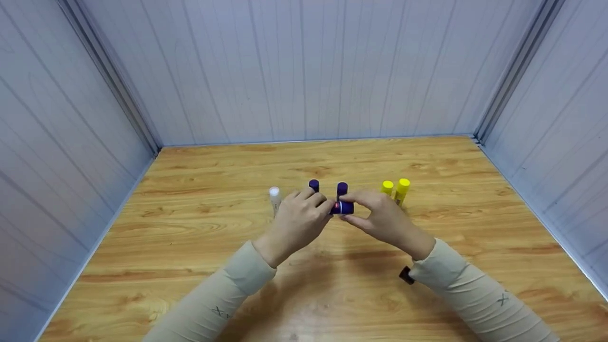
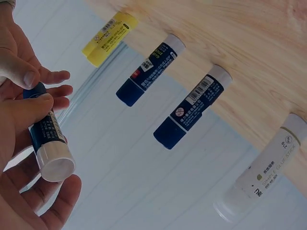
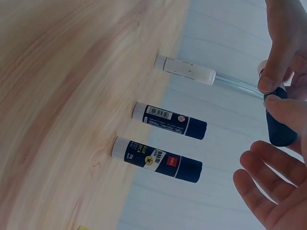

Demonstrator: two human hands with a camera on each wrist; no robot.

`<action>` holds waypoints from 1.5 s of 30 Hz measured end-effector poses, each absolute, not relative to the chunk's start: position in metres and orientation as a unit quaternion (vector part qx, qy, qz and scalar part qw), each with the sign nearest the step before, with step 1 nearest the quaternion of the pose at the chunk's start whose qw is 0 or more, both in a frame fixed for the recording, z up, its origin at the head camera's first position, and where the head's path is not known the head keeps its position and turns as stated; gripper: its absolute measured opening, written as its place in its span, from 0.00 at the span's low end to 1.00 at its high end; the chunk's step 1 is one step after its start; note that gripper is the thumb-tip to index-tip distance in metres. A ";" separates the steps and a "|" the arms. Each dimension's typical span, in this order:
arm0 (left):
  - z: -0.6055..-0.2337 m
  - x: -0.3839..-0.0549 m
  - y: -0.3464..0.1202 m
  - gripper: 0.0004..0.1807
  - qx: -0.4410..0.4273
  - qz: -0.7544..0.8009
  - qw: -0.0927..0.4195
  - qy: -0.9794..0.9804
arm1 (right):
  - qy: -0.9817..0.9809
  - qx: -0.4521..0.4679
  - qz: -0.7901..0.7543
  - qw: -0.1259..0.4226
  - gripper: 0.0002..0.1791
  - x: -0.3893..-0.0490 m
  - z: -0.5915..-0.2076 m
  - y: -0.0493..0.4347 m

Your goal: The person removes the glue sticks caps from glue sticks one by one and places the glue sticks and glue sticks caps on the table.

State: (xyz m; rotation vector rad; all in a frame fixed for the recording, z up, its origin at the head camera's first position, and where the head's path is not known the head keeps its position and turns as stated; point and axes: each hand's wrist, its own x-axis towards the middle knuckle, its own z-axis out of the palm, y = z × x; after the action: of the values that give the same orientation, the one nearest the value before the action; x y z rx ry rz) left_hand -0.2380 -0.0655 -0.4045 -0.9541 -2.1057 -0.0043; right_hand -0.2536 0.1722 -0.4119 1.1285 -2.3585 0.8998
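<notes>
Wooden bench (image 1: pixel 190 237), glue sticks (image 2: pixel 189 108) upright toward its back edge. Left hand (image 1: pixel 304 213) and right hand (image 1: pixel 387 221) — fingers (image 1: pixel 360 197) part-closed — pinch a navy stick (image 1: pixel 346 208).

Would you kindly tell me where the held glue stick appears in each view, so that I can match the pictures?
Head: held stick, below and right of centre, between left hand and right hand.
Left wrist: held stick, left side, slightly below mid-height.
Right wrist: held stick, right side, about mid-height.
Shared landmark: the white stick, standing in all three views.
</notes>
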 end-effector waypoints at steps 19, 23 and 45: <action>-0.408 -0.240 -0.056 0.15 -0.326 0.033 0.357 -0.875 | -0.798 0.429 0.332 0.263 0.17 -0.255 -0.423 0.168; -0.412 -0.243 -0.051 0.13 -0.308 0.047 0.347 -0.885 | -0.798 0.423 0.344 0.256 0.17 -0.254 -0.426 0.167; -0.423 -0.244 -0.047 0.18 -0.288 0.079 0.417 -0.858 | -0.781 0.437 0.381 0.231 0.17 -0.248 -0.425 0.161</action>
State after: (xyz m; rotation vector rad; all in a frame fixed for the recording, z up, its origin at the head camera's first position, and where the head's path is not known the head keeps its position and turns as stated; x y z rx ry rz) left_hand -0.2444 -0.0466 -0.4228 -0.7236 -2.1540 0.1992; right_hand -0.2482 0.1615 -0.4255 1.2009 -2.1487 1.0480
